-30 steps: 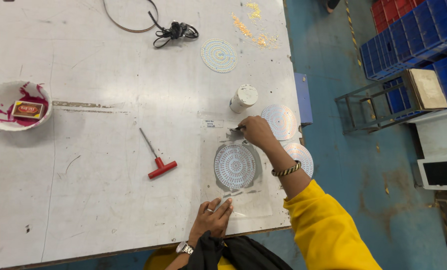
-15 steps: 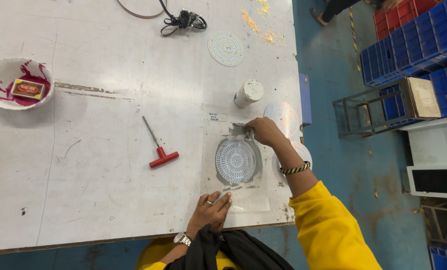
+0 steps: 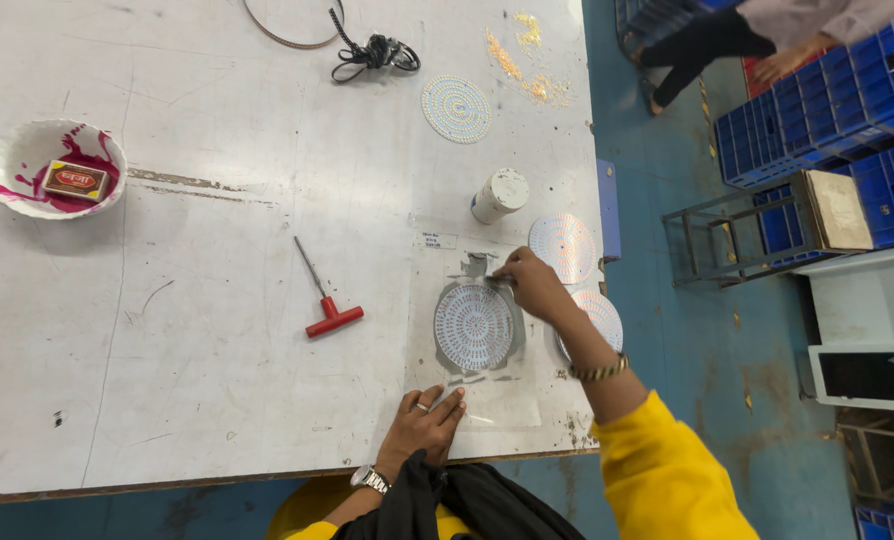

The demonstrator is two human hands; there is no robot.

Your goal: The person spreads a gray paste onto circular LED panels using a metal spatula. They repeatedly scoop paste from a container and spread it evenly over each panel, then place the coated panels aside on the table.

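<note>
A round white perforated disc (image 3: 474, 326) lies under a clear plastic sheet (image 3: 507, 405) smeared with grey paste, near the front right of the white table (image 3: 197, 330). My right hand (image 3: 530, 284) is closed on a small flat scraper at the disc's upper right edge. My left hand (image 3: 424, 426) lies flat, fingers spread, pressing the sheet's near edge. A watch is on my left wrist, a bracelet on my right.
Two more discs (image 3: 563, 246) (image 3: 603, 316) lie right of my hand, another disc (image 3: 456, 108) farther back. A white jar (image 3: 499, 194), a red T-handle tool (image 3: 328, 309), a stained bowl (image 3: 55, 166) and a black cable (image 3: 372, 53) sit on the table. Blue crates (image 3: 827, 100) and another person (image 3: 737, 30) are at right.
My right hand has slid the scraper slightly along the disc's upper edge. My left hand stays on the sheet. The view shifted down a little, and a person came into view at top right.
</note>
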